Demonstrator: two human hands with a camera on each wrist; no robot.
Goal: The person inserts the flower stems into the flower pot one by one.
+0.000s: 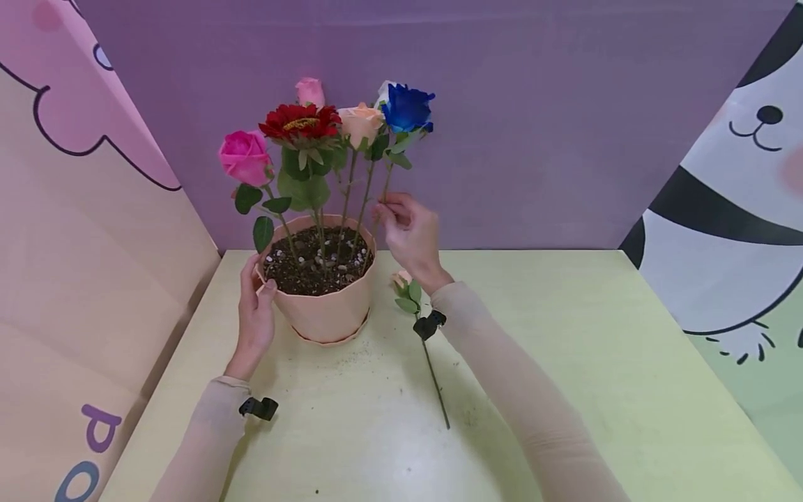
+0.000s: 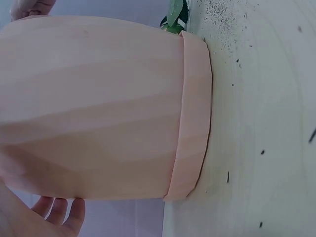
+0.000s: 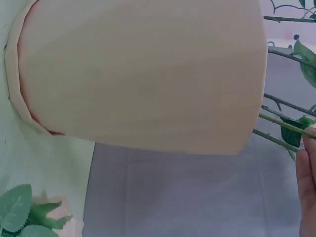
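Observation:
A pale pink flower pot (image 1: 326, 317) full of dark soil (image 1: 291, 275) stands on a matching saucer (image 2: 195, 118). My left hand (image 1: 254, 317) holds the pot's left side, thumb at the rim; its fingers (image 2: 58, 210) lie along the wall. At the right, my right hand (image 1: 414, 237) pinches the stem (image 3: 284, 124) of a blue rose (image 1: 408, 108), whose lower end reaches into the pot. Also upright in the soil are a hot-pink rose (image 1: 245, 157), a red daisy-like flower (image 1: 300, 124) and a peach rose (image 1: 360, 124). A light pink rose (image 1: 310, 91) and a white one (image 1: 384, 90) show behind.
A loose peach rose lies on the table (image 1: 533, 335) right of the pot, its stem (image 1: 434, 373) pointing toward the front edge, its bloom (image 3: 66, 222) under my right wrist. Soil crumbs (image 1: 357, 359) are scattered before the pot. A purple backdrop (image 1: 533, 139) rises behind.

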